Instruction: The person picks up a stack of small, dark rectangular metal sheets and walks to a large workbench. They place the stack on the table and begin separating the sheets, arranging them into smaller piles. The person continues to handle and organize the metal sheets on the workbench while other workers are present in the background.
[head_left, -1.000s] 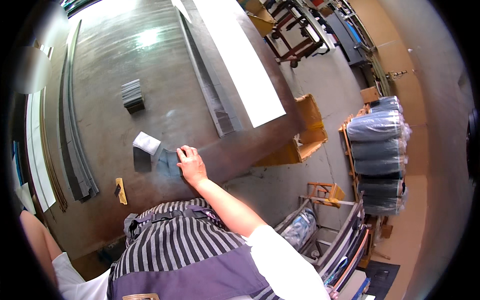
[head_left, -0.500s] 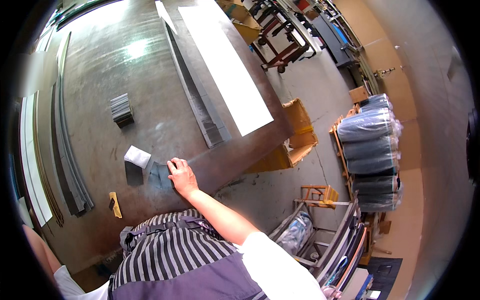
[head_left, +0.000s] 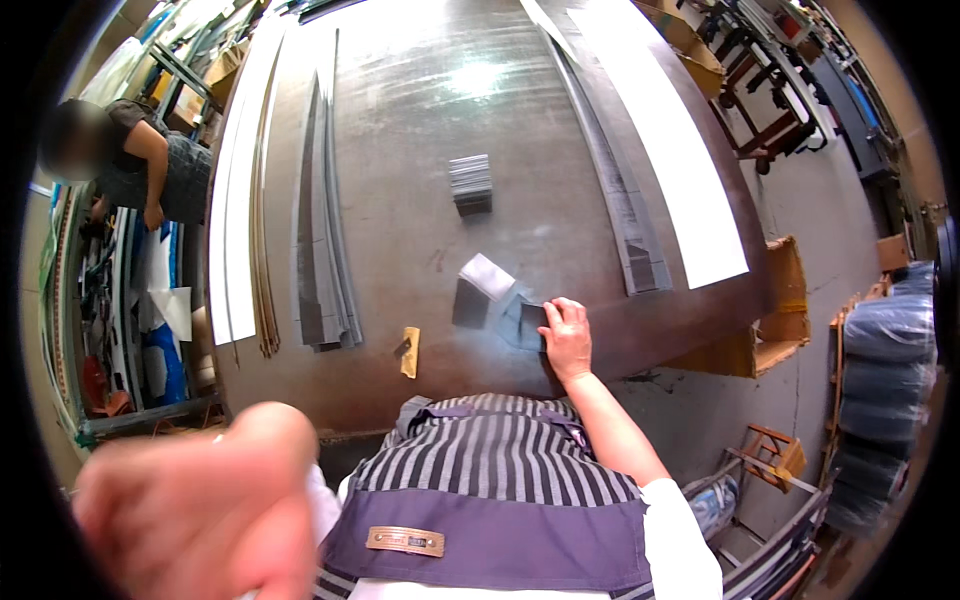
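Dark worktable (head_left: 420, 150) bearing long grey strips (head_left: 322, 250) at left, a small grey stack (head_left: 470, 183) farther off, a long ribbed strip (head_left: 610, 180) and white sheet (head_left: 660, 130) at right, a yellow tag (head_left: 410, 352) near. Right hand (head_left: 566, 338), fingers together, presses flat on grey card pieces (head_left: 500, 300) at the near table edge. Left hand (head_left: 200, 500), blurred close to the camera; finger state cannot be told
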